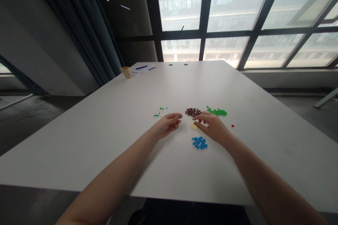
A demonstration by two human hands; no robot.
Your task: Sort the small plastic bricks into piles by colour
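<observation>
Between thumb and fingertips, my left hand (169, 124) pinches a small green toy brick (179, 116). My right hand (211, 124) reaches over a little pile of cream bricks (193, 126), thumb and fingers apart at its edge; I make out nothing held in them. Just beyond the right fingertips lies a heap of dark brown bricks (192, 111). Green bricks (218, 111) are spread behind the right hand, partly covered by it. Closer to me sits a heap of blue bricks (200, 142).
A few loose green and blue pieces (157, 115) lie beyond my left hand. One red brick (232, 126) is alone to the right. A tan cup (127, 72) and papers with pens (142, 68) stand at the far left of the white table (92, 140).
</observation>
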